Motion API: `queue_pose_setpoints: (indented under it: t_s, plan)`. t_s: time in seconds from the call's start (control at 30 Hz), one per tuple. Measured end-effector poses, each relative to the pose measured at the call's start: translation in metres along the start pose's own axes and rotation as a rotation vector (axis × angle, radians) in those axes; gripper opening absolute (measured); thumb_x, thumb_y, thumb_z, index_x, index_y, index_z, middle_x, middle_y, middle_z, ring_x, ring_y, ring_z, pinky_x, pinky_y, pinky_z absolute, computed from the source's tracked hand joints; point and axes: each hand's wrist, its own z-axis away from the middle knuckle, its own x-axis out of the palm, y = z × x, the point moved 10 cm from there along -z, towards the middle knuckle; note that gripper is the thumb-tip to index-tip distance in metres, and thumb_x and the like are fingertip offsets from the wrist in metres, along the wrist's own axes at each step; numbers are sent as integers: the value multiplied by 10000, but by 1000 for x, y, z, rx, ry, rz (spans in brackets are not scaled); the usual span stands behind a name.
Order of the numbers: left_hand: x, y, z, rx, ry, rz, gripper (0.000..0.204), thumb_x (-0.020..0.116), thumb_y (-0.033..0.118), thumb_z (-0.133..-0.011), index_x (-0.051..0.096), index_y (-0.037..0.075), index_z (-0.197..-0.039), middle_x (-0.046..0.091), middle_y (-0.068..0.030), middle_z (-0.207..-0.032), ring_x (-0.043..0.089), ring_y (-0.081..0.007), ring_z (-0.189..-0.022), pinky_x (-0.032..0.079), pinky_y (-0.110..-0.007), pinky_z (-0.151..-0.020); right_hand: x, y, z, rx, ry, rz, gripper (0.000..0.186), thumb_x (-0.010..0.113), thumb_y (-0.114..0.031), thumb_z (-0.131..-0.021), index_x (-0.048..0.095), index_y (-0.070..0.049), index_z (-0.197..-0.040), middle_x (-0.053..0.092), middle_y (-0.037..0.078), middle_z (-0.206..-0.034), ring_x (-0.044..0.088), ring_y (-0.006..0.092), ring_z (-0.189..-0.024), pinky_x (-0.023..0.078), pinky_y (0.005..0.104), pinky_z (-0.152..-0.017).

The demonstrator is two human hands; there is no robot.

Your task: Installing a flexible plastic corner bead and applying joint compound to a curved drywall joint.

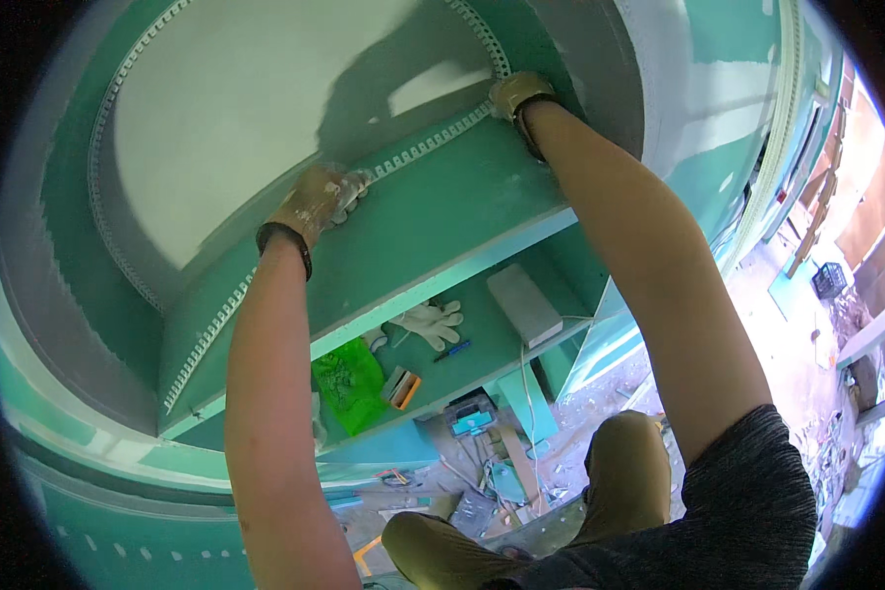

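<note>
The left hand (315, 204) clasps a perforated strip (428, 145) over the green shelf (442, 221); near its back-right corner, the right hand's grip (519, 95), I can't tell.

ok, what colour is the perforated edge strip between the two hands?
White; the perforated edge strip shows best in the head view.

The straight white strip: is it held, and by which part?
The left hand is on the strip near its middle, the right hand near its right end; whether gripped or only pressed, I cannot tell.
</note>
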Motion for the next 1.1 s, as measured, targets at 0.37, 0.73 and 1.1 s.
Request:
queue_pose_setpoints:
  t_s: [0.37, 0.73, 1.1]
  plan:
    - [-2, 28, 17, 77, 43, 29, 414, 668, 471, -958, 762, 68, -971, 727, -56, -907, 659, -189, -733, 551, -385, -741, 58, 43, -43, -57, 42, 78, 242, 537, -227, -1053, 712, -94, -1152, 722, 116, -1093, 708, 269, -912, 583, 411, -851]
    - [-25, 58, 68, 239, 314, -146, 350, 640, 386, -927, 745, 52, -922, 729, -222, -925, 687, -443, -899, 536, -500, -832, 44, 79, 12, 454, -18, -1404, 207, 651, -244, -977, 664, -117, -815, 609, -8, -738, 533, 111, -607, 518, 274, -625]
    - [0, 66, 62, 210, 271, -211, 346, 633, 392, -933, 739, 65, -900, 726, -228, -952, 684, -443, -932, 542, -497, -856, 68, 105, -29, 186, 62, -1257, 203, 619, -216, -1003, 663, -107, -838, 613, -2, -771, 546, 105, -655, 509, 245, -632]
